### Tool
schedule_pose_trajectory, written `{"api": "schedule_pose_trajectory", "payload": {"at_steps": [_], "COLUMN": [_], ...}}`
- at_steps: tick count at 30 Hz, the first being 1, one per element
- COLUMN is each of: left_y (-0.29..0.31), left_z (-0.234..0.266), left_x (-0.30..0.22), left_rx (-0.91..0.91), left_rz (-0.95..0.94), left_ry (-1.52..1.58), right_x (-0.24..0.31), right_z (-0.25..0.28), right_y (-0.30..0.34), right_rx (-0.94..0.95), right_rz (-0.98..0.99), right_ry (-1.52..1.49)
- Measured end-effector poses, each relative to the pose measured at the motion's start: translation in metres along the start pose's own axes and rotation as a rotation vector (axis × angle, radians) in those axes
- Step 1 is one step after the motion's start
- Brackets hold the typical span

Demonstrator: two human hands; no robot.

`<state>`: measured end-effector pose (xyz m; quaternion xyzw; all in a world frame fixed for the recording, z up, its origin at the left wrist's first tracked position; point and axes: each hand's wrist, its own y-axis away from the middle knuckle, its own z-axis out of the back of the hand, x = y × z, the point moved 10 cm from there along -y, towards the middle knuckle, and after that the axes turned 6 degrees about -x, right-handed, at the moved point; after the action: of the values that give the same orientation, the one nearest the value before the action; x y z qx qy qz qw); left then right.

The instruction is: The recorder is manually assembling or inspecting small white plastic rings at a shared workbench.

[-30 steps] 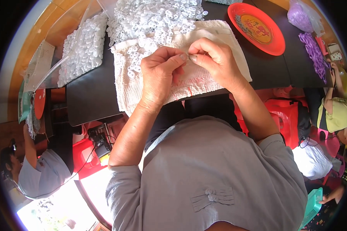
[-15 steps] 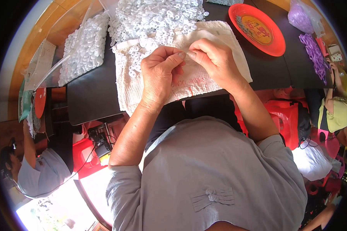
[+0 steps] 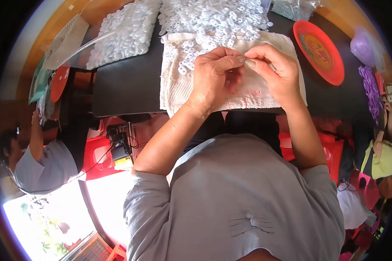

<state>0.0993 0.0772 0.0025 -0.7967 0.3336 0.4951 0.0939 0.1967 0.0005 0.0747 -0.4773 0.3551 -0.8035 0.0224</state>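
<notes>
Both my hands are raised over a cream towel [image 3: 183,93] on the dark table, their fingertips nearly meeting. My left hand [image 3: 217,71] is closed, thumb pressed against the bent forefinger. My right hand [image 3: 275,69] pinches with thumb and forefinger just beside it. Whatever sits between the fingertips is too small to make out. Past my hands, a heap of small white plastic pieces with holes [image 3: 217,17] spreads onto the towel's far edge. A few loose white pieces [image 3: 188,58] lie on the towel by my left hand.
A clear bag of white oval pieces [image 3: 124,37] lies at the far left. On the right are a red oval plate [image 3: 320,52] with small metallic bits, a bag of purple pieces [image 3: 363,48] and purple strands [image 3: 369,93]. Other people sit at both sides.
The view has shifted, so the table and towel appear farther right and slightly lower. My hands keep their pinched pose close together over the towel.
</notes>
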Motion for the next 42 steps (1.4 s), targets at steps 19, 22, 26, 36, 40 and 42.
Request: {"api": "schedule_pose_trajectory", "payload": {"at_steps": [19, 22, 26, 36, 40, 42], "left_y": [0.016, 0.011, 0.014, 0.0, 0.006, -0.011], "left_z": [0.058, 0.05, 0.032, 0.004, 0.003, 0.033], "left_x": [-0.092, -0.09, -0.087, -0.066, -0.078, -0.067], "left_rx": [-0.143, -0.119, -0.021, 0.125, 0.111, -0.032], "left_rz": [-0.793, -0.801, -0.838, -1.005, -0.92, -0.349], "left_ry": [-1.289, -1.43, -1.488, -1.886, -1.528, -0.847], "right_x": [0.0, -0.011, -0.019, -0.011, -0.029, -0.035], "right_z": [-0.045, -0.042, -0.037, -0.033, -0.03, -0.03], "right_y": [-0.02, -0.018, -0.017, -0.018, -0.016, -0.015], "right_rx": [0.145, 0.147, 0.131, 0.115, 0.083, 0.078], "right_rz": [-0.075, -0.116, -0.148, -0.09, -0.233, -0.295], "right_ry": [-0.144, -0.127, -0.138, -0.105, -0.178, -0.244]}}
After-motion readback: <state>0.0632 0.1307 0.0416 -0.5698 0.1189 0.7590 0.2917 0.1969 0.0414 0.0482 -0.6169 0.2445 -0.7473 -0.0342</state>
